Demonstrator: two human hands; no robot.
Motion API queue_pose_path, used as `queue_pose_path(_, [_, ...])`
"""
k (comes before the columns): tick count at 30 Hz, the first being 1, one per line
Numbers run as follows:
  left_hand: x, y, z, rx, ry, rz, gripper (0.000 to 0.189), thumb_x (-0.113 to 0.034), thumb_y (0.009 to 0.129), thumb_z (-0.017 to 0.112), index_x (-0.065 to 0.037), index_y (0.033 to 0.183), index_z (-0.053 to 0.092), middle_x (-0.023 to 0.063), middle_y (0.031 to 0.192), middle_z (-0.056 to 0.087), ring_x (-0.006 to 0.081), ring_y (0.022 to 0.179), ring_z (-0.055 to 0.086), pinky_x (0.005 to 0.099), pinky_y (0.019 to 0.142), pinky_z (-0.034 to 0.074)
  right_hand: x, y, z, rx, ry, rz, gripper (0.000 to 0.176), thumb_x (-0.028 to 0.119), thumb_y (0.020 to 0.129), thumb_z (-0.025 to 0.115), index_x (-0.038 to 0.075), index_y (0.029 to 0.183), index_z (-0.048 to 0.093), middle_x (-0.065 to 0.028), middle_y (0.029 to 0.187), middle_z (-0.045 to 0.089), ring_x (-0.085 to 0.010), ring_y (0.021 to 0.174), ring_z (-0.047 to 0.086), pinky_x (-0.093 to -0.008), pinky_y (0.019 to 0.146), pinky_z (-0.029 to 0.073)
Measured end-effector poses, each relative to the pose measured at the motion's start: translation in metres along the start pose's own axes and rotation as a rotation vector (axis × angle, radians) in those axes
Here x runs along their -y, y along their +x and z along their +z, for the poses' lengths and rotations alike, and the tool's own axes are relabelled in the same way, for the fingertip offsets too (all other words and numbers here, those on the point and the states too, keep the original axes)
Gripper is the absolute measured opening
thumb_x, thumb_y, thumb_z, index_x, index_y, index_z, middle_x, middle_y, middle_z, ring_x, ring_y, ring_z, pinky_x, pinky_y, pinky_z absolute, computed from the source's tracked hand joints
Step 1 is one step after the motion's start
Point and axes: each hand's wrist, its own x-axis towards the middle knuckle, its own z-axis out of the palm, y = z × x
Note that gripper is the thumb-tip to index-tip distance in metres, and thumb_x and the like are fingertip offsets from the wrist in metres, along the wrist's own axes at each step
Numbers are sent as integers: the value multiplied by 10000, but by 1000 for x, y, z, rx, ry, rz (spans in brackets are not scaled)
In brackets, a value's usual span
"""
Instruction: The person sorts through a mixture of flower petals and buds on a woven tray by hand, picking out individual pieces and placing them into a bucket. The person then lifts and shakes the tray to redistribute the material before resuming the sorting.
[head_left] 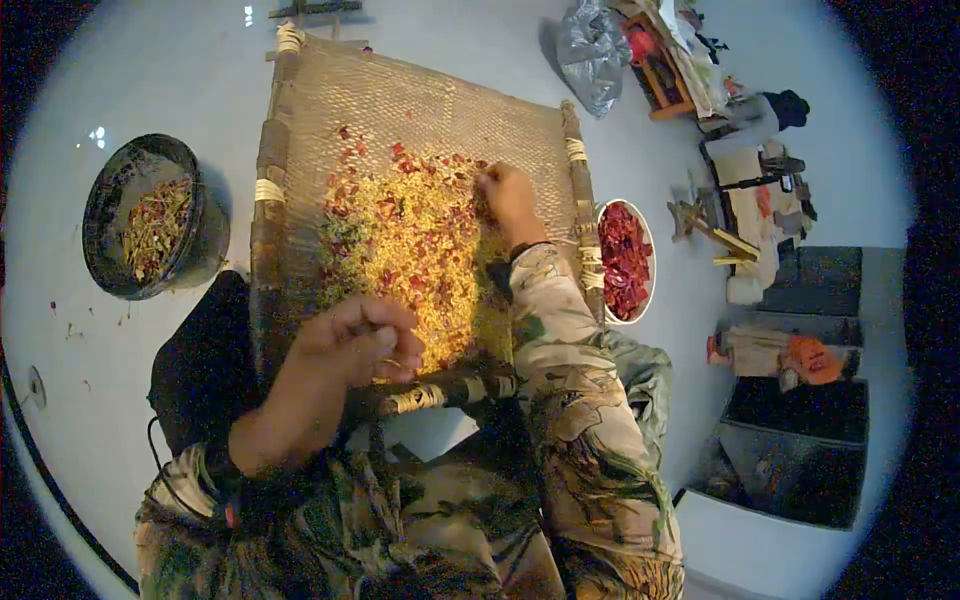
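Observation:
A woven mesh screen on a wooden frame (430,95) rests before me, its near end by my lap. Yellow seeds (440,290) cover its middle, mixed with dark red flakes that look like dried chili (400,152). My right hand (510,205) is at the right edge of the seed layer, fingertips pinched together over the flakes; whatever they pinch is too small to name. Above the near left part of the seeds hangs my left hand (350,345), its fingers curled in towards the thumb. What it holds, if anything, is hidden.
A black tub (205,235) with dry stems stands on the floor at left. Right of the screen is a white bowl (652,270) of red dried pieces. A grey plastic bag (590,60) lies farther off. Along the right are cluttered furniture and an orange bag (815,360).

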Motion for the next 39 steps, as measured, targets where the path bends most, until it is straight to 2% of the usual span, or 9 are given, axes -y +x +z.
queue_pose_path(2, [-2, -3, 0, -4, -4, -24, 177, -145, 874, 541, -29, 1008, 552, 65, 880, 604, 145, 811, 584, 284, 739, 481, -3, 8, -5, -60, 143, 59, 212, 222, 752, 641, 52, 879, 653, -182, 811, 645, -345, 777, 621, -406, 672, 480])
queue_pose_path(11, [-7, -5, -5, 11, -63, -81, 173, -133, 884, 528, -24, 1017, 546, 79, 882, 609, 157, 805, 589, 279, 747, 476, 18, 22, 9, -91, -173, -175, 189, 189, 731, 645, 20, 810, 612, -200, 812, 627, -365, 734, 606, -413, 666, 478])
queue_pose_path(14, [-5, -6, -5, 18, -51, -47, 179, -143, 887, 527, -19, 1015, 546, 78, 878, 610, 154, 802, 588, 280, 744, 475, 8, 19, 16, -97, 61, 26, 186, 194, 770, 637, 26, 834, 593, -155, 797, 638, -303, 704, 616, -383, 628, 488])
queue_pose_path(17, [-5, -8, -1, 7, -12, -18, 188, -155, 889, 525, -16, 1014, 545, 74, 868, 609, 148, 793, 584, 277, 735, 472, -23, 23, 29, 4, 764, 252, 167, 194, 836, 607, 40, 890, 569, -95, 823, 633, -204, 714, 612, -313, 588, 492])
queue_pose_path(20, [-4, -10, 1, -22, -14, -21, 194, -165, 889, 522, -17, 1013, 545, 68, 852, 606, 141, 773, 577, 270, 727, 468, 14, -11, -13, 307, 1395, 394, 162, 182, 888, 562, 29, 939, 547, -78, 877, 620, -142, 742, 596, -261, 577, 492])
queue_pose_path(26, [0, -6, 0, -45, 21, -40, 185, -169, 889, 520, -24, 999, 547, 55, 824, 598, 132, 748, 570, 263, 708, 468, 58, -59, -11, 451, 2349, 487, 251, 240, 928, 478, 10, 1016, 528, -141, 945, 601, -261, 836, 600, -361, 730, 530])
queue_pose_path(30, [4, -7, 4, -87, 68, -11, 179, -168, 890, 513, -26, 991, 552, 46, 823, 593, 132, 754, 571, 267, 701, 474, 104, -85, -38, 511, 2287, 412, 556, 444, 930, 384, -18, 1241, 410, -229, 1199, 491, -343, 1087, 514, -461, 931, 436])
queue_pose_path(33, [6, -4, 0, -62, 82, 0, 183, -169, 890, 513, -25, 995, 555, 44, 841, 591, 132, 773, 572, 273, 705, 478, 119, -97, -49, 493, 2278, 426, 588, 465, 923, 379, -28, 1245, 399, -241, 1261, 446, -372, 1134, 478, -459, 951, 422])
queue_pose_path(39, [12, 0, -6, -65, 62, 31, 187, -164, 891, 508, -21, 1001, 559, 48, 879, 594, 134, 794, 574, 283, 707, 485, 133, -116, -56, 586, 2205, 186, 439, 163, 927, 454, -50, 1292, 339, -281, 1366, 296, -368, 1239, 380, -409, 1007, 391])
